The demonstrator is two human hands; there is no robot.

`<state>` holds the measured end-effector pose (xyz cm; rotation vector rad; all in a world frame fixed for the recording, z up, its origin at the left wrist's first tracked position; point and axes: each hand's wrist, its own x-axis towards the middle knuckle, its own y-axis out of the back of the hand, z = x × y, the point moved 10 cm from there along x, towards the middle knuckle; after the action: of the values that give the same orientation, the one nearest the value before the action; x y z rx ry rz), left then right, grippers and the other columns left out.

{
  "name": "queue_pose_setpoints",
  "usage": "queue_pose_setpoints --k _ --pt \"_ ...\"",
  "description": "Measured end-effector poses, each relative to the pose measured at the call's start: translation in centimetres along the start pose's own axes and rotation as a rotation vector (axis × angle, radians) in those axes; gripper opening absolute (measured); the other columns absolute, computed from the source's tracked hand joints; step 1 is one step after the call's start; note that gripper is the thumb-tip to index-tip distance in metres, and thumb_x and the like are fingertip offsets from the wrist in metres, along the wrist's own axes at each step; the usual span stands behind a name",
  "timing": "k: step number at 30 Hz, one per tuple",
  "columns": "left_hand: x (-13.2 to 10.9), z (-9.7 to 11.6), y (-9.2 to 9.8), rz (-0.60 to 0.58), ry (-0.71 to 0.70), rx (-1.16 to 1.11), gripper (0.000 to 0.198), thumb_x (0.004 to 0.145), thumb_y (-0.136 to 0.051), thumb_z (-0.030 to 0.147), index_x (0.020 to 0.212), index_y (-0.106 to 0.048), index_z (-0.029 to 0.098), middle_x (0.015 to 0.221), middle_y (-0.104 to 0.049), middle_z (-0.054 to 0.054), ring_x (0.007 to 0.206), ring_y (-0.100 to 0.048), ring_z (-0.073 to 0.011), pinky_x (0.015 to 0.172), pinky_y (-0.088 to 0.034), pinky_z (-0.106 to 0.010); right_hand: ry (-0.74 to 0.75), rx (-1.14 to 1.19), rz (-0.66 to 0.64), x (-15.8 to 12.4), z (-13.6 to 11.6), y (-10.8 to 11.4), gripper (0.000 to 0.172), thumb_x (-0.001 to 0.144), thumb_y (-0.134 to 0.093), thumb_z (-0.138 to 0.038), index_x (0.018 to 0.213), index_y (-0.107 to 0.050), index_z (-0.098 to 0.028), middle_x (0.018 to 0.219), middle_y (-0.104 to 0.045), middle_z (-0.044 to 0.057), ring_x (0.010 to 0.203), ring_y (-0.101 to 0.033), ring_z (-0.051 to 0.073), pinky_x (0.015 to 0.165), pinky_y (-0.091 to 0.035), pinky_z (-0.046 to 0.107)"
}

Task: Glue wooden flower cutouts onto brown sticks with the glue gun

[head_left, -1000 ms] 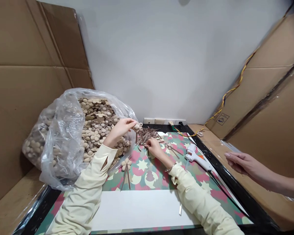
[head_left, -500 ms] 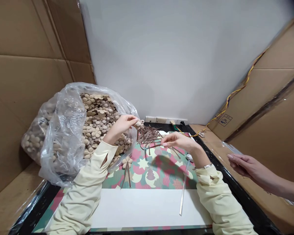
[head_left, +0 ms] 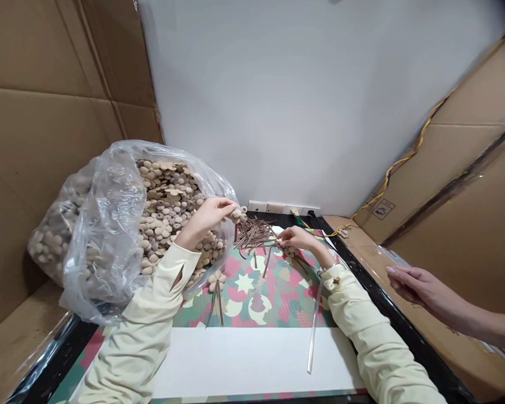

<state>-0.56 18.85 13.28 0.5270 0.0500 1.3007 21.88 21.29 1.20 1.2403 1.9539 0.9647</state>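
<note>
My left hand [head_left: 210, 216] is raised at the mouth of a clear plastic bag [head_left: 109, 235] full of wooden flower pieces, and pinches one small wooden flower [head_left: 238, 214] at its fingertips. My right hand [head_left: 297, 238] rests low on the patterned mat [head_left: 256, 292], its fingers closed over thin brown sticks at the edge of the stick pile [head_left: 252, 233]. One stick [head_left: 268, 261] slants down from that hand onto the mat. A finished flower with stems [head_left: 216, 289] lies near my left forearm.
A clear glue stick [head_left: 313, 328] lies across the mat and a white sheet [head_left: 252, 362]. Another person's hand [head_left: 412, 283] rests at the right on a cardboard ledge. Cardboard walls stand left and right. A yellow cable [head_left: 387, 174] and a socket strip [head_left: 278, 208] run along the back.
My right hand rose from the stick pile with a stick, then dropped back toward the pile. The glue gun is now hidden behind my right arm. My left hand held still.
</note>
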Motion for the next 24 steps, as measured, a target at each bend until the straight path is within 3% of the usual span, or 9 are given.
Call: queue_pose_setpoints --k 5,11,14,16,18,24 --pt "0.0 -0.2 0.0 0.003 0.01 0.0 0.025 0.075 -0.054 0.033 0.079 -0.067 0.011 0.08 -0.067 -0.007 0.074 -0.058 -0.0171 0.066 -0.04 -0.026 -0.092 -0.237 -0.033 1.7 2.3 -1.6 0.025 0.088 -0.051 -0.03 0.108 -0.057 -0.015 0.11 -0.058 0.007 0.092 -0.058 0.018 0.078 -0.05 0.036" --pt "0.1 -0.2 0.0 0.004 -0.001 0.001 0.024 0.076 -0.054 0.032 0.077 -0.066 0.011 0.078 -0.067 -0.006 0.073 -0.057 -0.0161 0.065 -0.039 -0.025 -0.084 -0.372 -0.038 1.7 1.4 -1.0 0.029 0.088 -0.051 -0.031 0.112 -0.054 -0.016 0.113 -0.056 0.007 0.094 -0.058 0.019 0.079 -0.049 0.038" --pt "0.1 -0.2 0.0 0.002 0.004 -0.011 0.025 0.076 -0.054 0.033 0.078 -0.067 0.011 0.077 -0.066 -0.006 0.071 -0.057 -0.0157 0.062 -0.039 -0.024 -0.021 -0.397 0.016 0.8 -0.5 0.7 0.021 0.086 -0.054 -0.027 0.099 -0.059 -0.012 0.097 -0.061 0.006 0.082 -0.059 0.016 0.071 -0.049 0.031" --pt "0.1 -0.3 0.0 0.002 0.009 -0.012 0.026 0.075 -0.055 0.034 0.078 -0.067 0.011 0.077 -0.067 -0.006 0.07 -0.057 -0.0156 0.061 -0.039 -0.024 0.044 -0.401 0.061 -0.1 -2.3 2.5 0.011 0.08 -0.055 -0.017 0.082 -0.064 -0.011 0.079 -0.064 0.005 0.069 -0.056 0.013 0.061 -0.044 0.024" --pt "0.2 -0.3 0.0 0.004 0.005 -0.01 0.026 0.075 -0.055 0.034 0.077 -0.067 0.011 0.077 -0.067 -0.006 0.069 -0.057 -0.0155 0.06 -0.039 -0.024 0.113 -0.396 0.096 -1.0 -4.3 4.4 0.013 0.072 -0.052 -0.01 0.071 -0.064 -0.012 0.066 -0.063 0.004 0.06 -0.052 0.011 0.054 -0.037 0.021" --pt "0.2 -0.4 -0.1 -0.013 0.005 -0.031 0.026 0.075 -0.057 0.035 0.079 -0.067 0.012 0.079 -0.067 -0.006 0.072 -0.057 -0.016 0.063 -0.039 -0.025 0.258 -0.373 0.117 -3.4 -10.2 9.6 0.021 0.069 -0.049 -0.011 0.076 -0.069 -0.016 0.064 -0.064 0.001 0.056 -0.054 0.01 0.054 -0.037 0.02"
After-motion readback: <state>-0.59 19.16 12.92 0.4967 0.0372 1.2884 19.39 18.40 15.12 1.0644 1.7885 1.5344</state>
